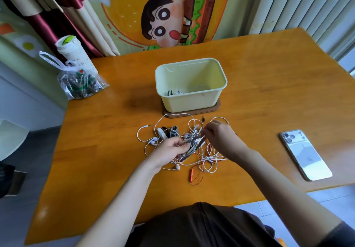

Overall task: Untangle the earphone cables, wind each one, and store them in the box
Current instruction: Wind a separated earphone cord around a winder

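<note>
Two hands work over a knot of earphone cables [194,150] lying on the orange wooden desk [269,85], just in front of the box. Left hand [169,152] curled, thumb and fingers pinching a dark patterned bundle at the middle of the knot. Right hand [221,135] closed in a fingertip pinch on thin strands at the knot's upper right edge. White cables loop outward on all sides; one white earbud [177,167] lies just below the left hand, a white plug [145,126] at far left. Thin red cable [196,175] trails from the knot toward the person.

Pale yellow box [192,100] stands open on a brown mat [211,108], upright; something small, white and dark, sits in its bottom near corner, too small to tell.

Phone [305,154] face down at right, well apart from the knot. Plastic bag [80,85] with dark contents at the desk's far left corner, a white cup [75,54] just behind it.
</note>
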